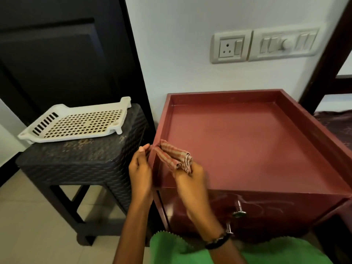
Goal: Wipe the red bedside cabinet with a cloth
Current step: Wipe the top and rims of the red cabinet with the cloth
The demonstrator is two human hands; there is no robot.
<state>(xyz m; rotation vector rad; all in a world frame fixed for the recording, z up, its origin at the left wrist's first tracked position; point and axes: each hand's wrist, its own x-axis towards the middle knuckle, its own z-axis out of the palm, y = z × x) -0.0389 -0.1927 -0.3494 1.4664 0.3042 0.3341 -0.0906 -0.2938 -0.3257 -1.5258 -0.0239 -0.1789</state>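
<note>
The red bedside cabinet (pixel 247 141) stands against the white wall, its top a shallow tray with raised edges. A folded checked cloth (pixel 174 155) lies over the cabinet's near left rim. My right hand (pixel 190 180) grips the cloth from inside the rim. My left hand (pixel 140 170) is outside the left rim, thumb and fingers pinching the cloth's other end against the edge. Two metal knobs (pixel 239 211) stick out of the cabinet's front.
A dark woven stool (pixel 85 159) stands left of the cabinet with a white perforated plastic tray (pixel 76 122) on it. A socket and switch panel (pixel 264 44) is on the wall above. A bed edge (pixel 337 126) is at right, a dark door at left.
</note>
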